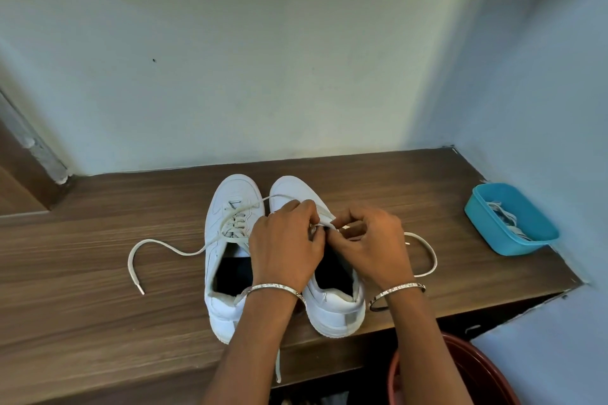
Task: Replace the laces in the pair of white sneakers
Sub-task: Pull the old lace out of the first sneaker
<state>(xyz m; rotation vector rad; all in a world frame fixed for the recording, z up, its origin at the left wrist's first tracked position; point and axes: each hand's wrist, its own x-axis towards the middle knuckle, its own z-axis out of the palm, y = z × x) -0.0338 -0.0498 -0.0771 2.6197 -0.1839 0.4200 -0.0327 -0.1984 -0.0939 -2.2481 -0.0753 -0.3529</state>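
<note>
**Right sneaker: lace pinched in both hands, eyelet work in hand**

Near right, below the shelf edge, we see a dark red round bucket [477, 371], not involved. A loose flat lace end [279, 368] hangs over the near edge of the brown wood-grain shelf [98, 289]. We can't tell which shoe it belongs to.

On the shelf the pair sits side by side, heels near, toes far. The left hand [286, 240] and right hand [371, 240] are over the throat of the right white leather sneaker [335, 312]. Fingers are curled, and both pinch its flat off-white lace [325, 218] between them. The rest of that lace loops out right onto the wood. The left white leather sneaker [217, 217] sits just left of the left hand, untouched. Its slack off-white lace [189, 253] trails left across the shelf.

Our read: mid-lacing on the right shoe. Whether the lace is being pulled out or threaded in, we can't tell. The next move needs a firm pinch near the tip and a straight feed through one eyelet, keeping the flat lace untwisted.

Far right, well apart, a blue plastic tub [513, 246] holds more white laces [503, 217].
</note>
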